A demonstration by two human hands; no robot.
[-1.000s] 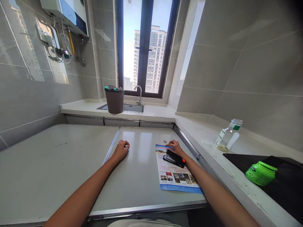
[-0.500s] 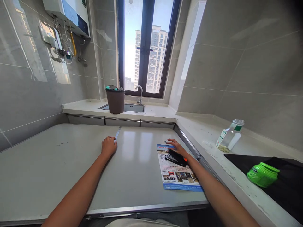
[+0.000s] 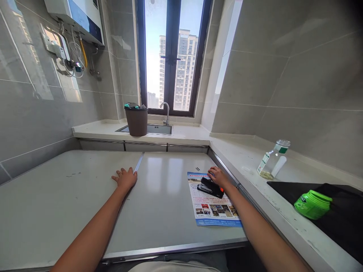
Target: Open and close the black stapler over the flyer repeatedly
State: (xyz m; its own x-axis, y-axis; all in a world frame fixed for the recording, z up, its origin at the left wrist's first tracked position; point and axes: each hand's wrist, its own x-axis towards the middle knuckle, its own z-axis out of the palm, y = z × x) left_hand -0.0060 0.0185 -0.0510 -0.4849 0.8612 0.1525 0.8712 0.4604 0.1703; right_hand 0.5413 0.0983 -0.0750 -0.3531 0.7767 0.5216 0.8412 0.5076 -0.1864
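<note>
The black stapler lies on the upper right part of your printed leaflet, its 2 arms parted and its orange end pointing to your right forearm. Your right hand is just beyond it, at the leaflet's upper right edge; its fingers are bent, and you cannot tell from here whether they grip anything. Just past the leaflet, 2 small metal strips lie on the pale counter. Well to the left, your left hand rests with fingers spread wide and nothing in them, beside the metal seam. To your right, a green jar lies tilted on a black panel, with a clear bottle behind it. Ahead, a brown bin stands at the sink.
</note>
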